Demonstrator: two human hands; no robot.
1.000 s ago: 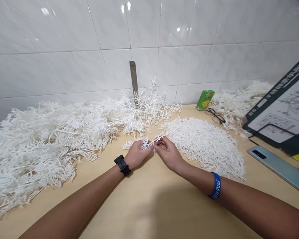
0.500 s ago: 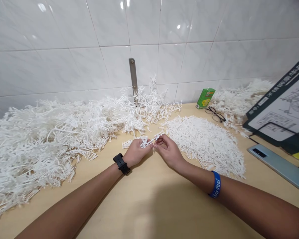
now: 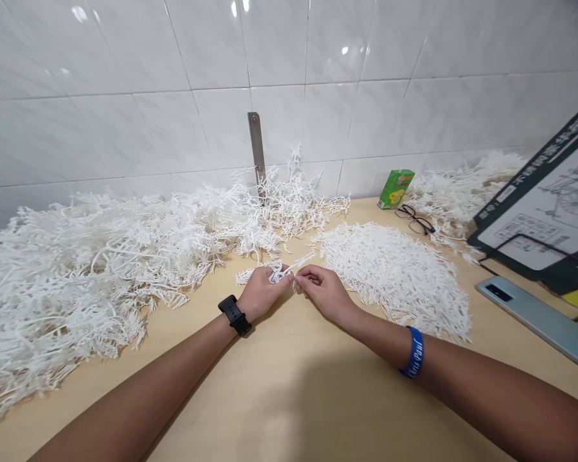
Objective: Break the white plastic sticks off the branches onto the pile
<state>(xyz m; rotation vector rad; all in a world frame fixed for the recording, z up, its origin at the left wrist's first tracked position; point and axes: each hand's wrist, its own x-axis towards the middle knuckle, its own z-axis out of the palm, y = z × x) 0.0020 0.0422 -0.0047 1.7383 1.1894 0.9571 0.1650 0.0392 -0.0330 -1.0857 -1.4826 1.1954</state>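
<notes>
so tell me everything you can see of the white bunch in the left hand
The white bunch is a tangle of thin, plastic-looking strands, partly hidden in the left hand. One strand slants up rightward. It sits between the big heap and the flatter pile. Whether the right hand touches it is unclear.

Single head cam, above near side of bench (image 3: 236, 398), facing forward and down; close, wide view: left hand (image 3: 264, 294), right hand (image 3: 326, 295) mid-frame, bench far edge beyond, tiled wall (image 3: 279, 58) across top.
</notes>
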